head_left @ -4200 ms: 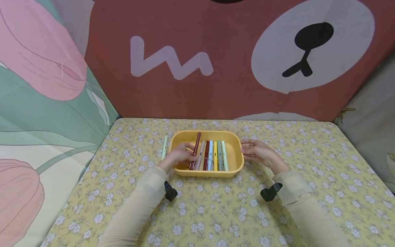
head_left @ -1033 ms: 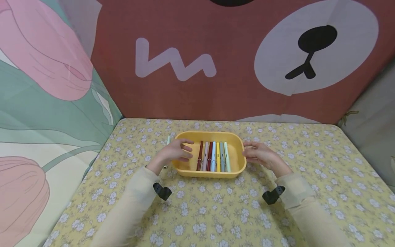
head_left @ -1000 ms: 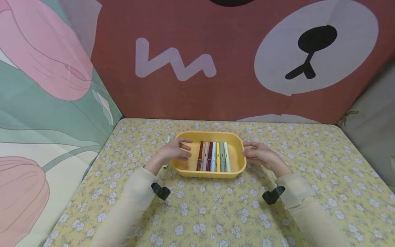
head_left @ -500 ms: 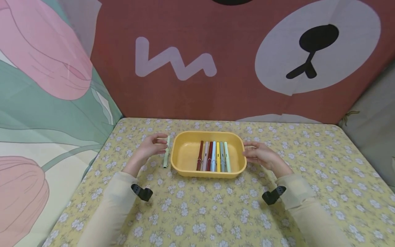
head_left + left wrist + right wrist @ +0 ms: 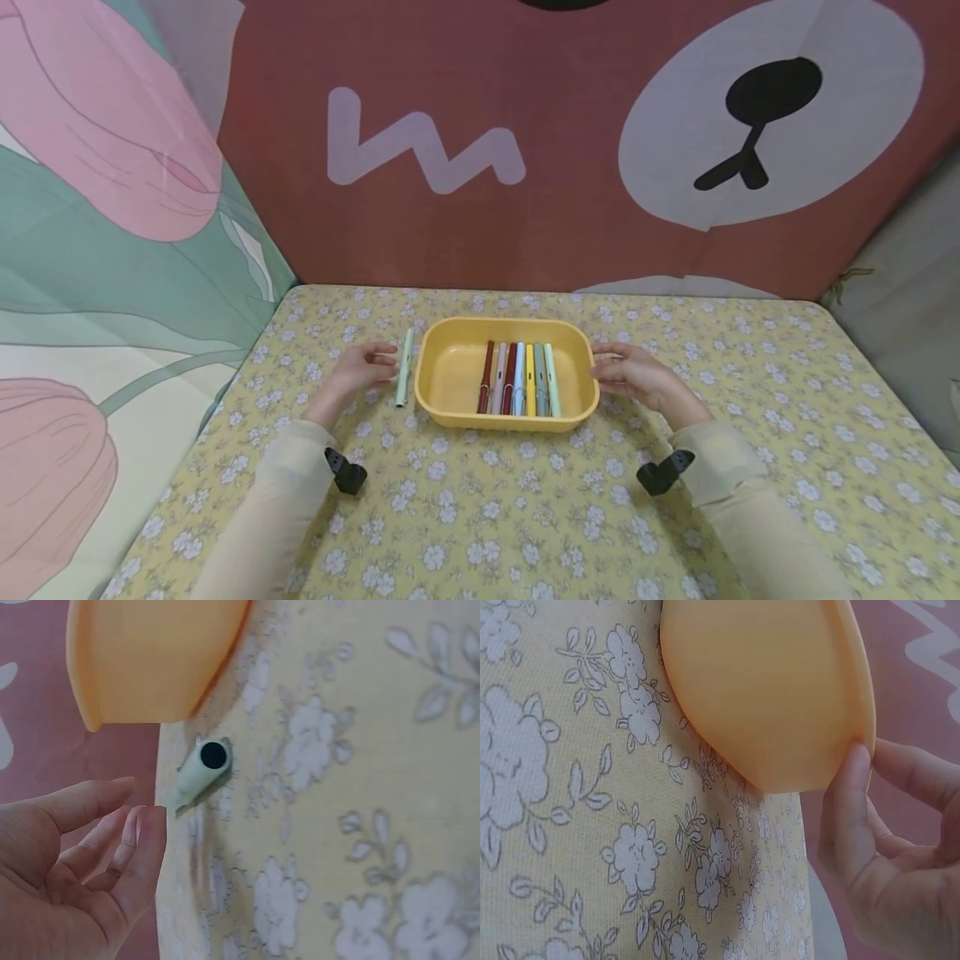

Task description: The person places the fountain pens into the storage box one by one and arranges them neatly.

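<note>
My left hand (image 5: 358,371) is just left of a mint-green pen (image 5: 405,367), fingers loosely bent and holding nothing. The pen lies on the cloth beside the yellow tray (image 5: 452,414). In the left wrist view, the dark round end of the pen (image 5: 214,755) faces the camera, apart from the fingertips. My right hand (image 5: 633,372) holds the tray's right rim; in the right wrist view, its fingertips pinch the tray edge (image 5: 866,682). Inside the tray several pens lie side by side, among them a dark red pen (image 5: 487,377) at the left and a yellow pen (image 5: 531,379).
A yellow flowered cloth (image 5: 480,517) covers the table. Behind it stands a reddish-brown fabric wall (image 5: 450,242) with an animal face, and a tulip-patterned cloth (image 5: 127,275) hangs at the left. Each sleeve carries a small black camera (image 5: 347,472) at the wrist.
My left hand has let go of the dark red pen, which now lies in the tray's row. The hand then moved left, out of the tray. My right hand stays at the rim.
</note>
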`<state>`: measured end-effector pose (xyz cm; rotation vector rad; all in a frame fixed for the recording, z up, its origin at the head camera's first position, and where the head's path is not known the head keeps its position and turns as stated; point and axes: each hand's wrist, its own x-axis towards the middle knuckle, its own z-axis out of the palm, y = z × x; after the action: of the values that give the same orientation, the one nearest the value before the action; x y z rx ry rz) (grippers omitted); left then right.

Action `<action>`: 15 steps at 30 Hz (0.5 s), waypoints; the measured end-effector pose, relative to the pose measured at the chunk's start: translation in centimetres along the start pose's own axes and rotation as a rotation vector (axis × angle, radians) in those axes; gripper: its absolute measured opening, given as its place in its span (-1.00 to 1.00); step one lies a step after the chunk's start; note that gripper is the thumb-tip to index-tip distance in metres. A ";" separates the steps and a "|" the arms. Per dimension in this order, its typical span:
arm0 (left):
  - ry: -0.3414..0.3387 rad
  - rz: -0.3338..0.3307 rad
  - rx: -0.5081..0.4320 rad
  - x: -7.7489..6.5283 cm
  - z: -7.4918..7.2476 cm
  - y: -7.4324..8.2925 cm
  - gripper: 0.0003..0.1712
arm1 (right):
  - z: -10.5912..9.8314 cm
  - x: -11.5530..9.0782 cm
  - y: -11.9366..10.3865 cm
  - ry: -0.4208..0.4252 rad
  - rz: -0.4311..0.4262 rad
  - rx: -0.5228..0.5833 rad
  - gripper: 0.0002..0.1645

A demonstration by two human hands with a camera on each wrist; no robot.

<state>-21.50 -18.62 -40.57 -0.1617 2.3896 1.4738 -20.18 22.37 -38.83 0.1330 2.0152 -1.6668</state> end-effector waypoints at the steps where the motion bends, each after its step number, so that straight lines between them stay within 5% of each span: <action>1: -0.001 -0.006 0.004 0.1 0.0 -0.1 -0.47 | 0.0 0.0 0.0 0.003 0.004 0.001 -0.24; 15: -0.014 -0.020 0.033 0.8 0.8 -0.8 -0.40 | -0.1 0.1 0.2 -0.011 -0.004 0.018 -0.23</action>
<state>-21.86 -18.25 -41.85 -0.1669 2.3926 1.4210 -20.22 22.45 -39.10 0.1262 1.9941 -1.6852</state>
